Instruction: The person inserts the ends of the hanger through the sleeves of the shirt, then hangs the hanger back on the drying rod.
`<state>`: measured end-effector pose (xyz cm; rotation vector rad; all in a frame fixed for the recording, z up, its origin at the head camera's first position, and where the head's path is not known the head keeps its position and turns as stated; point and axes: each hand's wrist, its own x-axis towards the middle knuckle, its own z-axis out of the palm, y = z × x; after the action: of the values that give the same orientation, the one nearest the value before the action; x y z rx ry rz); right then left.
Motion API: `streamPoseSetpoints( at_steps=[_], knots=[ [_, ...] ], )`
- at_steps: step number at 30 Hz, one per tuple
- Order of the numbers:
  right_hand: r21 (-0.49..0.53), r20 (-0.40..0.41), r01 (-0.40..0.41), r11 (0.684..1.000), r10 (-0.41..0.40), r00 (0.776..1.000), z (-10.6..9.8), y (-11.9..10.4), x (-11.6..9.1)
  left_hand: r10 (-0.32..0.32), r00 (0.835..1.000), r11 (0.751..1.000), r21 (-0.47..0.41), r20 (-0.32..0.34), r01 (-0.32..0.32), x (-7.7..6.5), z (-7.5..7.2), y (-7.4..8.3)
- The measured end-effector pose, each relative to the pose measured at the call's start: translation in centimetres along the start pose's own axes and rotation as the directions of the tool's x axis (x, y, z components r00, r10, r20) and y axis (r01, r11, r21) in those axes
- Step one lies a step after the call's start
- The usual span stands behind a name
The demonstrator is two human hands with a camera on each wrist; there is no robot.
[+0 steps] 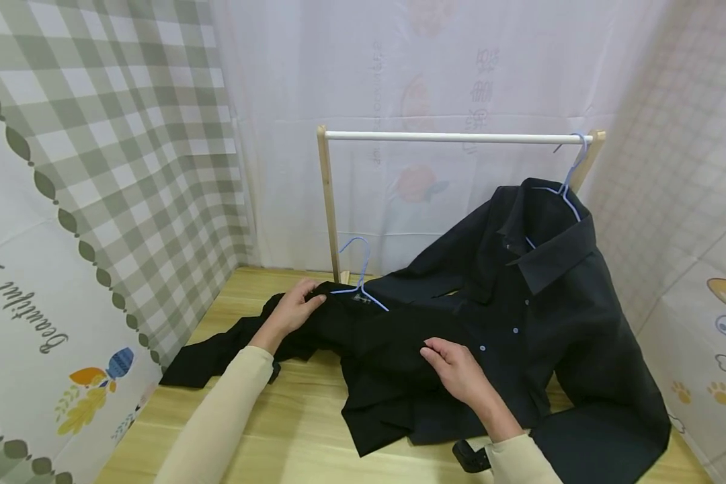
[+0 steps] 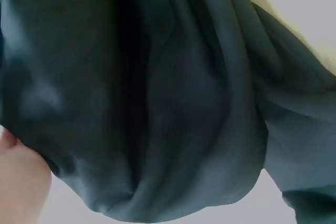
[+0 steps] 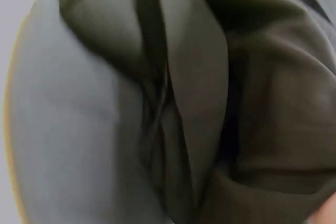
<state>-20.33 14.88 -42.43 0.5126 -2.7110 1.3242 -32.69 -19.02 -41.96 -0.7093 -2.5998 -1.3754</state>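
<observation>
A black shirt [image 1: 375, 356] lies spread over the tabletop, a blue hanger [image 1: 363, 286] in its neck opening with the hook pointing up. By the hanger's left end, my left hand [image 1: 293, 309] grips the shirt's shoulder; some fingertips are hidden in the cloth. My right hand [image 1: 456, 370] pinches the front of the dark cloth between thumb and fingers. Dark folds [image 2: 184, 103] fill most of the left wrist view, with part of the hand at its lower left edge. In the right wrist view, draped black fabric [image 3: 194, 93] hides nearly everything else.
A rack with a white rail [image 1: 460, 137] and wooden posts stands at the back. From its right end a black button-up shirt [image 1: 556, 309] hangs on another blue hanger [image 1: 571, 175], its lower part resting on the wooden table [image 1: 302, 430]. Patterned curtains [image 1: 127, 134] enclose the area.
</observation>
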Motion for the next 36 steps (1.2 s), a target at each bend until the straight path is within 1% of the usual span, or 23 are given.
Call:
streamPoseSetpoints(
  at_steps=[3,6,8,11,14,17,19,21,24,26,28,30,32,33,35,36],
  knots=[
    [0.031,-0.091,-0.040,0.999,0.042,0.995,0.2,-0.1,-0.7,-0.006,1.000,0.996,0.086,-0.029,0.008,0.3,0.7,0.7],
    [0.064,-0.124,-0.066,0.996,0.074,0.989,-0.2,-0.1,-1.3,0.009,0.999,0.983,0.181,-0.041,-0.001,0.7,1.1,1.0],
    [0.077,-0.139,-0.083,0.994,0.093,0.986,-0.7,-0.1,-1.7,0.021,0.999,0.975,0.224,-0.041,-0.011,0.7,1.1,0.9],
    [0.074,-0.171,-0.075,0.994,0.087,0.981,-1.5,-0.1,-2.3,-0.005,0.999,0.968,0.251,-0.042,0.015,0.5,1.0,0.2],
    [0.057,-0.214,-0.064,0.996,0.074,0.974,-2.4,0.0,-2.8,-0.078,0.996,0.967,0.238,-0.045,0.087,0.1,0.7,-0.9],
    [0.049,-0.269,-0.072,0.996,0.083,0.960,-3.4,0.2,-3.1,-0.171,0.984,0.959,0.220,-0.042,0.176,-0.3,0.4,-2.1],
    [0.035,-0.303,-0.088,0.995,0.095,0.948,-4.0,0.3,-3.2,-0.241,0.970,0.947,0.209,-0.033,0.242,-0.6,0.3,-2.9],
    [0.017,-0.325,-0.102,0.995,0.102,0.940,-4.6,0.2,-3.3,-0.308,0.951,0.932,0.195,-0.017,0.305,-0.9,0.4,-3.5],
    [-0.025,-0.345,-0.126,0.992,0.109,0.932,-5.3,0.2,-3.6,-0.377,0.926,0.911,0.191,0.025,0.366,-1.5,0.6,-4.0],
    [-0.031,-0.356,-0.154,0.988,0.133,0.925,-5.7,0.2,-4.0,-0.381,0.923,0.908,0.210,0.050,0.363,-1.7,0.9,-4.1],
    [-0.028,-0.375,-0.193,0.981,0.168,0.912,-6.2,0.2,-4.4,-0.353,0.933,0.913,0.242,0.065,0.328,-1.7,1.3,-4.1],
    [-0.030,-0.400,-0.230,0.973,0.199,0.894,-6.6,0.3,-4.8,-0.315,0.947,0.919,0.266,0.057,0.290,-1.6,1.7,-3.9],
    [-0.062,-0.445,-0.254,0.965,0.201,0.872,-6.7,0.3,-5.1,-0.274,0.962,0.921,0.290,0.011,0.259,-1.4,2.0,-3.7],
    [-0.081,-0.474,-0.261,0.962,0.193,0.859,-6.8,0.3,-5.1,-0.259,0.966,0.920,0.298,-0.023,0.254,-1.2,2.2,-3.6],
    [-0.128,-0.535,-0.267,0.955,0.160,0.830,-6.6,0.2,-5.1,-0.234,0.966,0.920,0.294,-0.113,0.257,-0.9,2.3,-3.2],
    [-0.151,-0.563,-0.267,0.952,0.139,0.815,-6.4,0.2,-5.1,-0.225,0.961,0.919,0.292,-0.162,0.264,-0.7,2.4,-3.0]
  ],
)
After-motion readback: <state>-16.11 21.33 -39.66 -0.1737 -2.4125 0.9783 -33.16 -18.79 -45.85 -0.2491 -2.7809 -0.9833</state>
